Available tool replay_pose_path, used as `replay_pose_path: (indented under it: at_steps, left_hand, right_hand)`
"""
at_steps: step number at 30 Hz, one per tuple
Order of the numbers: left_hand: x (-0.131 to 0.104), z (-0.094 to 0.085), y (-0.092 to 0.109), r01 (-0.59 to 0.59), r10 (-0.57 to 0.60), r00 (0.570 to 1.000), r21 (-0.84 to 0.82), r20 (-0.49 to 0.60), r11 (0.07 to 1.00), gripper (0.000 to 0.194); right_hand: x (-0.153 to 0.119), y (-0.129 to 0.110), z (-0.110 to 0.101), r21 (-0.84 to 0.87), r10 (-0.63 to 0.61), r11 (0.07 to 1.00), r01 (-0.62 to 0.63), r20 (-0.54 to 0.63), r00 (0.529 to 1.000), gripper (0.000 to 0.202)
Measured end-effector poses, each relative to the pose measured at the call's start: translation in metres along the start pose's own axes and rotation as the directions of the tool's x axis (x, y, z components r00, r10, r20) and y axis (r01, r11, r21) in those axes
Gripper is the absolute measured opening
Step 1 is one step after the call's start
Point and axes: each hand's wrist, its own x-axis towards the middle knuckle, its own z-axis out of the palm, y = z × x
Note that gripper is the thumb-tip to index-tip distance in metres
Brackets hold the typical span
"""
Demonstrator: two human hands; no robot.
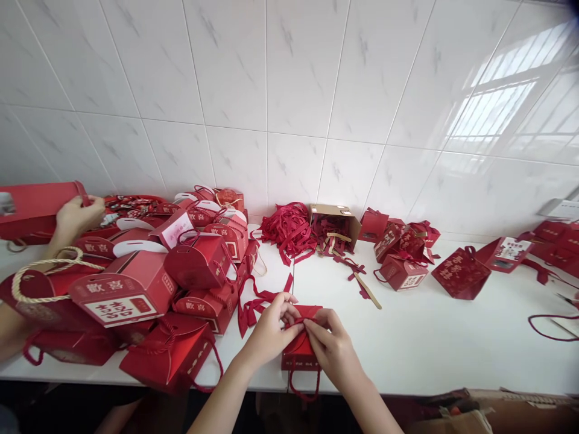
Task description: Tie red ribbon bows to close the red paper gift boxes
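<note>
A small red gift box point(300, 363) stands at the table's front edge, with a rope handle point(305, 396) hanging toward me. My left hand point(275, 328) is over the box's left side, thumb and fingers pinched on a red ribbon point(296, 345) across its top. From the other side my right hand point(332, 345) pinches the same ribbon; the fingertips of both hands nearly meet. My fingers hide part of the ribbon and whether it is knotted. Loose red ribbons point(257, 304) lie just left of my left hand.
Many red gift boxes point(131, 283) are piled on the left, where another person's hand point(76, 217) holds a red box point(38, 208). Behind are a heap of red ribbon point(289, 229) and an open carton point(335, 211). More boxes point(402, 271) stand at right on the white table point(416, 343).
</note>
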Motion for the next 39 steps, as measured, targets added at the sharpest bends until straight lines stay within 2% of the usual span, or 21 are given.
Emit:
replay_pose_path:
  at_steps: [4,10,17,22,29,35,39]
  left_hand:
    - [-0.001,-0.001,0.0,-0.004,0.003,1.0,0.059,0.028,0.998,0.033]
    - [0.0,-0.001,-0.002,-0.013,0.012,1.0,0.069,0.014,0.998,0.03]
    - [-0.003,0.003,0.001,-0.031,0.028,0.999,0.166,0.018,0.986,0.028]
    - [-0.002,0.002,-0.002,-0.025,0.022,0.999,0.115,0.028,0.993,0.035]
    - [0.001,0.004,-0.004,-0.003,0.006,0.999,0.079,-0.035,0.997,0.025]
    - [0.002,0.006,-0.004,0.001,0.001,0.998,0.03,-0.067,1.0,0.022]
    - [0.001,0.008,-0.004,-0.015,0.024,0.994,0.087,-0.105,0.996,0.018]
  right_hand:
    - [-0.001,0.001,0.0,0.003,0.009,1.0,-0.009,0.01,1.0,0.033]
    - [0.001,-0.001,0.0,0.061,0.032,0.998,-0.033,0.009,0.999,0.032]
    - [-0.001,0.001,0.001,0.106,0.059,0.992,-0.062,0.028,0.998,0.033]
    - [0.001,0.0,0.0,0.127,0.045,0.991,-0.048,0.031,0.999,0.034]
    - [-0.001,0.003,0.002,0.102,0.046,0.994,-0.045,-0.009,0.999,0.034]
    - [-0.006,0.006,0.008,0.066,0.078,0.995,-0.072,-0.098,0.992,0.03]
    - [-0.002,0.002,0.008,0.057,0.12,0.992,-0.114,-0.129,0.984,0.025]
